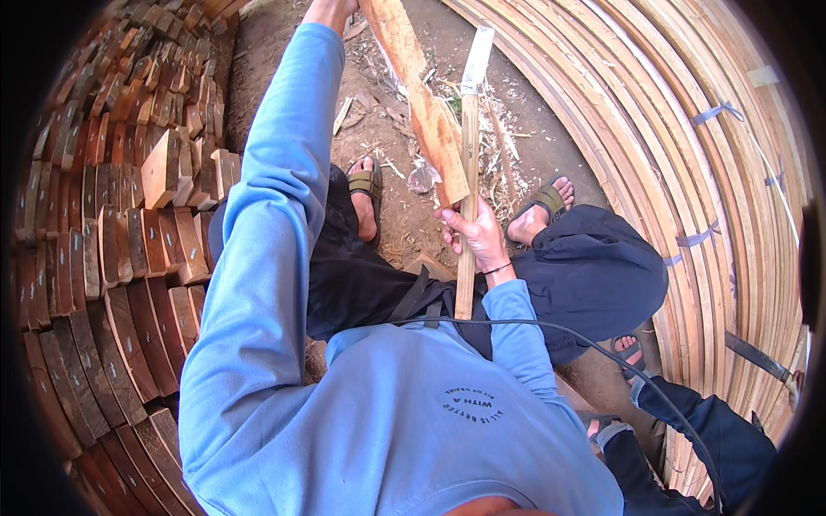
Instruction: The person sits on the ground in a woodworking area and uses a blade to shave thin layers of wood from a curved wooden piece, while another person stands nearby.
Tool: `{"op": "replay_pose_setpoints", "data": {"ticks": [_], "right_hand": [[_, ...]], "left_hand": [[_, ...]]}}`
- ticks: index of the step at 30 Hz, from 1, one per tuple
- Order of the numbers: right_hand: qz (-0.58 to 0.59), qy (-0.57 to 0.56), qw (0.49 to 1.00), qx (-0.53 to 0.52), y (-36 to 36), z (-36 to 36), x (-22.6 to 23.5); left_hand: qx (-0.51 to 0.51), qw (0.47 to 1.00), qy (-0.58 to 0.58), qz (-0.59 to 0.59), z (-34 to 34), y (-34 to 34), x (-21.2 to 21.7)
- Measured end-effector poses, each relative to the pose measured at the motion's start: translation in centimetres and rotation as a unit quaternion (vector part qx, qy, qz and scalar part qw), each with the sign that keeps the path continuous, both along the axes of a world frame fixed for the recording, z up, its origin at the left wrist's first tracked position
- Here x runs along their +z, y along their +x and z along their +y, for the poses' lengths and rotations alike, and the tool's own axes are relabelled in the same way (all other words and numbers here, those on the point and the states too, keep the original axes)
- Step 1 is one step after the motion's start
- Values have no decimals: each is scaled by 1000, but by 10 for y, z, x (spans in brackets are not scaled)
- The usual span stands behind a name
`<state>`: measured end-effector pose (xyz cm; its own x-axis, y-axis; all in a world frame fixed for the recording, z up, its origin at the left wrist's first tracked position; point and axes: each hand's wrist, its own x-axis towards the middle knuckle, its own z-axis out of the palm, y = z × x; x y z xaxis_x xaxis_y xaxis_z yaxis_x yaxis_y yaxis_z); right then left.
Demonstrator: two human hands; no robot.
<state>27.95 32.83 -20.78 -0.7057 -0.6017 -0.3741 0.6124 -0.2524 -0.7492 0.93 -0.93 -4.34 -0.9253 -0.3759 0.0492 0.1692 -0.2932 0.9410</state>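
Note:
My left hand (pixel 332 10) is at the top edge, arm stretched far out, its fingers mostly cut off by the picture's rim. It grips the upper end of a rough orange-brown wooden board (pixel 423 107), which slants down toward my lap. My right hand (pixel 478 234) is closed around a long, straight wooden handle (pixel 469 163), held upright between my knees. A bright, whitish blade-like piece (pixel 477 60) tops that handle; glare hides its detail. The board's lower end lies beside the handle, just above my right thumb. Whether they touch I cannot tell.
Wood shavings (pixel 503 146) litter the dirt around my sandalled feet. Stacked plank ends (pixel 120 249) rise on the left; long timber strips (pixel 619 112) curve along the right. A black cable (pixel 551 325) crosses my shirt. Another person's leg (pixel 701 430) and a dark blade (pixel 757 357) are lower right.

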Motion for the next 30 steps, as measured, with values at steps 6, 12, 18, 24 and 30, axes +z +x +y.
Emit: {"op": "replay_pose_setpoints", "data": {"ticks": [6, 12, 18, 24, 30], "right_hand": [[-5, -3, 1000, -1, 0, 1, 0], [-4, -2, 1000, -2, 0, 1, 1], [-8, -5, 1000, -4, 0, 0, 1], [-5, 1, 1000, -4, -1, 1, -2], [-10, 7, 1000, -1, -1, 2, 0]], "left_hand": [[-3, 1000, 7, -6, 0, -2, -2], [10, 1000, 3, -8, -3, -3, -5], [20, 1000, -6, -11, -2, -1, -5], [23, 1000, -9, -14, -1, 2, -5], [27, 999, -7, -25, -1, 2, -7]]}}
